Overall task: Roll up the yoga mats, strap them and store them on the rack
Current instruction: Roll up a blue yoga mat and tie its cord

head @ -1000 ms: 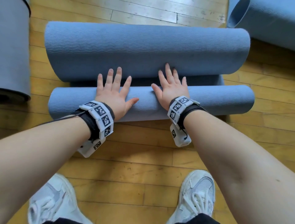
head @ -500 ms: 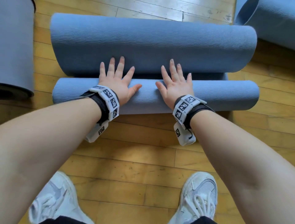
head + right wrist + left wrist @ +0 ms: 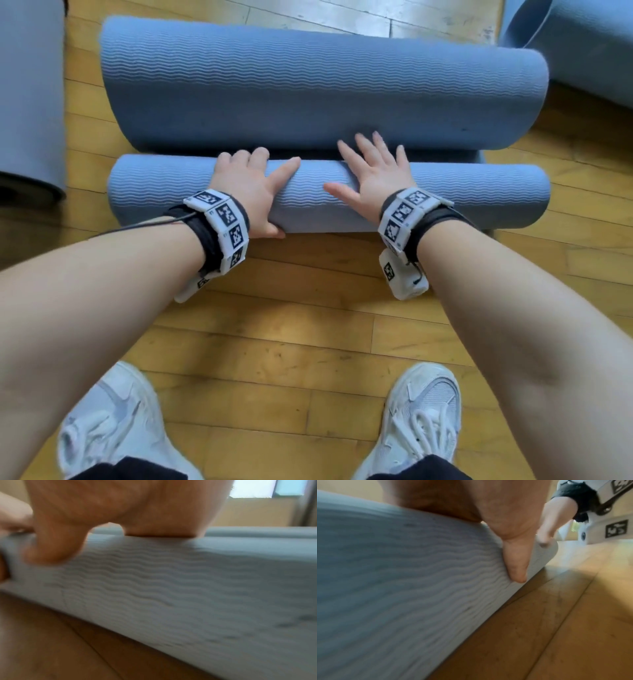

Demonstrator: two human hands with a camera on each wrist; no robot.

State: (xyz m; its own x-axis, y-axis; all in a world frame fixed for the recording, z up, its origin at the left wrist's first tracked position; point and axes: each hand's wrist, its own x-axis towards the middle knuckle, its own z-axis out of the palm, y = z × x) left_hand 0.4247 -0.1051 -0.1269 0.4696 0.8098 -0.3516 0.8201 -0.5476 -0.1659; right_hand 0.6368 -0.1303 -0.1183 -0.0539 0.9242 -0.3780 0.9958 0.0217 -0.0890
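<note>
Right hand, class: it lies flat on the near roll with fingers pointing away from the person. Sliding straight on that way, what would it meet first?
The right hand on the near roll would most likely meet the larger far roll first; its fingertips look nearly against it already, though depth is unclear.

White sneakers (image 3: 421,425) stand on the wooden floor (image 3: 274,342); a bright window (image 3: 267,488) shows in the right wrist view.

Mat rolls: four — near (image 3: 445,198), middle (image 3: 308,92), left (image 3: 30,102), right (image 3: 582,44). Hands two. Shoes two.
</note>
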